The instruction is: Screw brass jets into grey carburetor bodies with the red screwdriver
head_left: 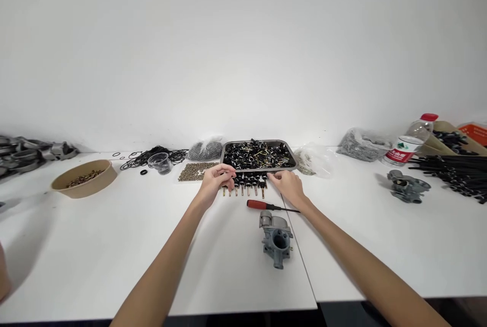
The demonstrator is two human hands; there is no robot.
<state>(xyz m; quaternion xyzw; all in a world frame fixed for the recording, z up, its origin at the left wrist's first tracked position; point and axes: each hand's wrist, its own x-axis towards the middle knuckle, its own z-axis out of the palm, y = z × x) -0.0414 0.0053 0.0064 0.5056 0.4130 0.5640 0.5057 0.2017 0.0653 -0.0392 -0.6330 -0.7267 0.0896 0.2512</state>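
Note:
Two hands reach over the white table to a row of small black parts with brass-coloured stems (249, 181). At the row's left end is my left hand (216, 181), its fingers curled and thumb close to the index finger; whatever is between them is too small to name. My right hand (288, 185) is at the right end, fingertips drawn together against the row, their grip hidden. Just behind is a metal tray (258, 169) heaped with similar black and brass parts. A red-handled screwdriver (258, 205) lies in front of the row. Nearer me sits a grey metal carburetor (277, 240).
Left: small brass pieces (192, 171), a bag of dark bits (205, 149), a plastic cup (160, 163), black rubber rings (142, 159), a tan bowl (85, 190). Right: plastic bags (361, 145), a bottle (409, 144), another carburetor (408, 186), black tubes (452, 174). Someone's skin shows far left.

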